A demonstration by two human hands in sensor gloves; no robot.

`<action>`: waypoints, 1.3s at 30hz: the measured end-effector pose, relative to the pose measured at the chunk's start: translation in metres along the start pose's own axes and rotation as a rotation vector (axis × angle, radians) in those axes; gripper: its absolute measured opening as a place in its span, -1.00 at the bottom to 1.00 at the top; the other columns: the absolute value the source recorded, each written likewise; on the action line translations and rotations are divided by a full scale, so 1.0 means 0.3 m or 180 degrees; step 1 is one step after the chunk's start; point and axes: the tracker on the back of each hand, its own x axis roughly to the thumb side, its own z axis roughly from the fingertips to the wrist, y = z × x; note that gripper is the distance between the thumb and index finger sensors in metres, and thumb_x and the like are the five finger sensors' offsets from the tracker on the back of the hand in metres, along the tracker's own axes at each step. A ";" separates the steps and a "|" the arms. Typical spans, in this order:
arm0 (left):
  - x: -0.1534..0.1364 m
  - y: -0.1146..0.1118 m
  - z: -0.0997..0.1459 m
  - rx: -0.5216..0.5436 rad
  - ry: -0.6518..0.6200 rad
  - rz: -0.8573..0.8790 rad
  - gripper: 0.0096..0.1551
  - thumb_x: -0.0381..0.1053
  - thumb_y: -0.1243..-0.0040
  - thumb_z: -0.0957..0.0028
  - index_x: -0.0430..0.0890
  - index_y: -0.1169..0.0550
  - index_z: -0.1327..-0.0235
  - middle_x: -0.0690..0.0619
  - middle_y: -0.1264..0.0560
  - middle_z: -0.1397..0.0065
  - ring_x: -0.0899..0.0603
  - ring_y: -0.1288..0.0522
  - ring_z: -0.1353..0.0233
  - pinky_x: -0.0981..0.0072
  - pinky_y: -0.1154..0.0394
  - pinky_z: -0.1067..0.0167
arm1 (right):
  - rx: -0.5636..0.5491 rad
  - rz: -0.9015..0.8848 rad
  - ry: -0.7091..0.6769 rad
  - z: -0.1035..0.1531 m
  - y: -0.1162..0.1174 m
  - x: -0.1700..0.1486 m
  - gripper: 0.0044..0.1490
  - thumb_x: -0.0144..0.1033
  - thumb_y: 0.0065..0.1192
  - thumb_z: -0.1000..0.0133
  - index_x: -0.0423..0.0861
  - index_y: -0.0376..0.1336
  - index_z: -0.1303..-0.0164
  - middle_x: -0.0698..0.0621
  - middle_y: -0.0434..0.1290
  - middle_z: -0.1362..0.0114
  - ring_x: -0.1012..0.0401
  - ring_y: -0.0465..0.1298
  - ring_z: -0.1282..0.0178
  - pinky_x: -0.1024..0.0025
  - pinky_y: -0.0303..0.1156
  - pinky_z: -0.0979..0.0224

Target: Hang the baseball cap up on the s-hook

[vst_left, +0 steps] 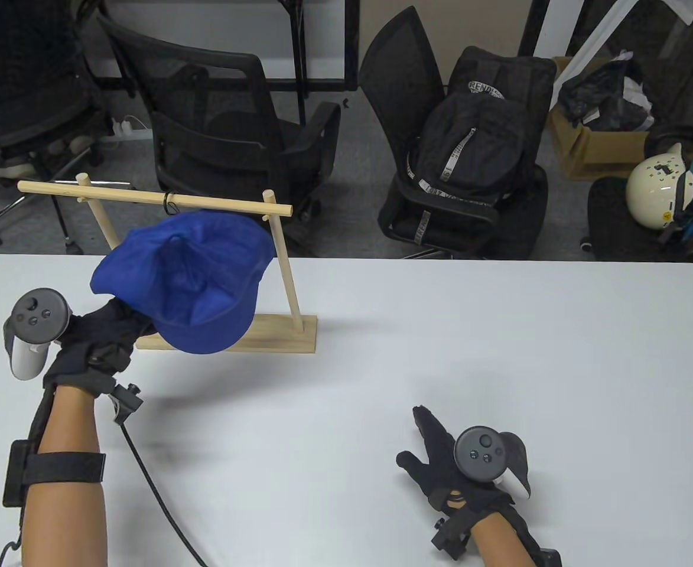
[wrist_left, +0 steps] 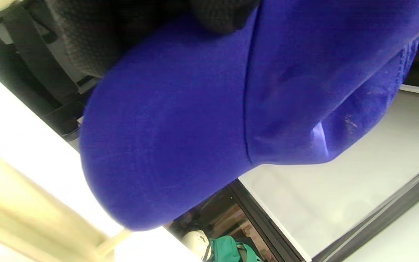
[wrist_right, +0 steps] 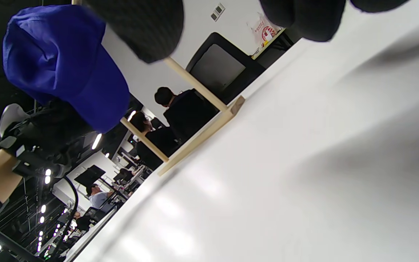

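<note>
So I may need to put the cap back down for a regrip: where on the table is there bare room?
Free: the wide stretch of table right of the wooden rack, beyond the right hand, and the strip between both hands. Crowded: the left end, where the left hand holds the blue cap at the rack's base below the s-hook.

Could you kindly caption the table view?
Left hand lifts blue baseball cap toward black s-hook; right hand idle.

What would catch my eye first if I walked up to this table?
The bright blue fabric baseball cap, held up by the gloved left hand in front of a light wooden rack at the table's far left. A small black hook hangs from the rack's top bar; the right hand rests apart on the white table.
</note>
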 end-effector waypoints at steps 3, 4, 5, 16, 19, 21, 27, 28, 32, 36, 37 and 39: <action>-0.047 -0.008 -0.013 0.0008 0.0138 0.0046 -0.53 -0.20 -0.09 -0.24 -0.03 -0.52 -0.42 -0.11 -0.62 -0.45 -0.34 -0.64 -0.48 -0.24 -0.58 -0.35 | 0.0001 0.0004 0.0025 0.000 -0.001 -0.005 0.10 -0.23 0.22 -0.19 -0.63 -0.22 -0.53 -0.73 -0.03 -0.52 -0.57 0.19 -0.44 -0.56 0.12 -0.31; -0.068 -0.013 -0.015 -0.0001 0.0183 0.0074 -0.53 -0.20 -0.09 -0.24 -0.03 -0.52 -0.42 -0.11 -0.62 -0.45 -0.35 -0.64 -0.48 -0.24 -0.58 -0.36 | 0.0001 0.0005 0.0031 0.001 -0.002 -0.004 0.10 -0.23 0.22 -0.19 -0.63 -0.22 -0.53 -0.73 -0.03 -0.52 -0.57 0.19 -0.44 -0.56 0.12 -0.31; -0.081 -0.016 -0.014 -0.0009 0.0221 0.0082 -0.53 -0.20 -0.08 -0.24 -0.03 -0.52 -0.42 -0.11 -0.62 -0.45 -0.34 -0.64 -0.48 -0.24 -0.58 -0.35 | 0.0002 0.0004 0.0036 0.001 -0.002 -0.004 0.10 -0.23 0.22 -0.19 -0.63 -0.22 -0.53 -0.73 -0.03 -0.52 -0.57 0.19 -0.44 -0.56 0.12 -0.31; -0.243 -0.069 0.047 -0.0085 0.0474 0.0176 -0.53 -0.20 -0.07 -0.23 -0.03 -0.52 -0.41 -0.11 -0.62 -0.45 -0.34 -0.64 -0.48 -0.24 -0.59 -0.34 | 0.0050 0.0027 0.0045 -0.001 -0.001 -0.002 0.10 -0.23 0.22 -0.19 -0.63 -0.22 -0.53 -0.73 -0.03 -0.52 -0.57 0.19 -0.44 -0.56 0.12 -0.31; -0.269 -0.086 0.059 -0.0100 0.0506 0.0191 -0.53 -0.20 -0.07 -0.23 -0.03 -0.52 -0.41 -0.11 -0.62 -0.45 -0.35 -0.64 -0.48 -0.24 -0.59 -0.34 | 0.0055 0.0030 0.0040 -0.002 0.001 -0.003 0.10 -0.23 0.22 -0.19 -0.63 -0.22 -0.53 -0.73 -0.03 -0.52 -0.57 0.19 -0.44 -0.56 0.11 -0.31; -0.286 -0.101 0.065 -0.0104 0.0528 0.0197 -0.54 -0.20 -0.06 -0.23 -0.03 -0.52 -0.41 -0.11 -0.61 -0.45 -0.34 -0.64 -0.48 -0.24 -0.59 -0.34 | 0.0054 0.0031 0.0038 -0.003 0.001 -0.004 0.10 -0.23 0.22 -0.19 -0.63 -0.22 -0.53 -0.73 -0.03 -0.52 -0.57 0.19 -0.44 -0.56 0.11 -0.31; -0.330 -0.148 0.065 -0.0132 0.0592 0.0287 -0.53 -0.20 -0.05 -0.23 -0.03 -0.50 -0.42 -0.12 -0.60 -0.46 -0.35 -0.63 -0.49 -0.24 -0.59 -0.34 | 0.0058 0.0030 0.0042 -0.003 0.002 -0.005 0.10 -0.23 0.22 -0.19 -0.63 -0.22 -0.53 -0.73 -0.03 -0.52 -0.57 0.19 -0.44 -0.56 0.11 -0.31; -0.335 -0.155 0.064 -0.0138 0.0594 0.0306 -0.53 -0.20 -0.05 -0.23 -0.03 -0.50 -0.42 -0.11 -0.61 -0.46 -0.35 -0.63 -0.49 -0.24 -0.59 -0.34 | 0.0059 0.0030 0.0043 -0.003 0.002 -0.005 0.10 -0.23 0.22 -0.19 -0.63 -0.22 -0.53 -0.73 -0.03 -0.52 -0.57 0.19 -0.44 -0.56 0.11 -0.31; -0.362 -0.189 0.055 -0.0177 0.0673 0.0394 -0.53 -0.20 -0.05 -0.24 -0.04 -0.49 -0.42 -0.12 -0.60 -0.47 -0.35 -0.62 -0.50 -0.24 -0.58 -0.35 | 0.0058 0.0024 0.0047 -0.003 0.002 -0.007 0.10 -0.23 0.22 -0.19 -0.63 -0.22 -0.53 -0.74 -0.04 -0.52 -0.57 0.19 -0.44 -0.56 0.11 -0.31; -0.392 -0.214 0.049 -0.0161 0.0763 0.0566 -0.53 -0.19 -0.03 -0.25 -0.03 -0.47 -0.44 -0.13 -0.57 -0.50 -0.37 -0.59 -0.53 -0.27 -0.54 -0.39 | 0.0059 0.0022 0.0052 -0.003 0.002 -0.007 0.10 -0.23 0.22 -0.19 -0.63 -0.22 -0.53 -0.73 -0.04 -0.52 -0.57 0.19 -0.44 -0.56 0.11 -0.31; -0.401 -0.220 0.048 -0.0146 0.0797 0.0608 -0.53 -0.19 -0.03 -0.25 -0.03 -0.47 -0.44 -0.14 -0.56 -0.51 -0.38 -0.58 -0.53 -0.28 -0.53 -0.39 | 0.0061 0.0022 0.0055 -0.003 0.004 -0.009 0.09 -0.23 0.22 -0.19 -0.63 -0.22 -0.53 -0.73 -0.03 -0.52 -0.57 0.19 -0.44 -0.56 0.11 -0.31; -0.414 -0.230 0.045 -0.0137 0.0864 0.0624 -0.53 -0.19 -0.02 -0.26 -0.04 -0.46 -0.45 -0.16 -0.55 -0.53 -0.39 -0.55 -0.55 -0.30 -0.50 -0.41 | 0.0073 0.0018 0.0069 -0.003 0.005 -0.012 0.10 -0.23 0.22 -0.19 -0.63 -0.22 -0.53 -0.73 -0.04 -0.52 -0.57 0.19 -0.44 -0.56 0.11 -0.31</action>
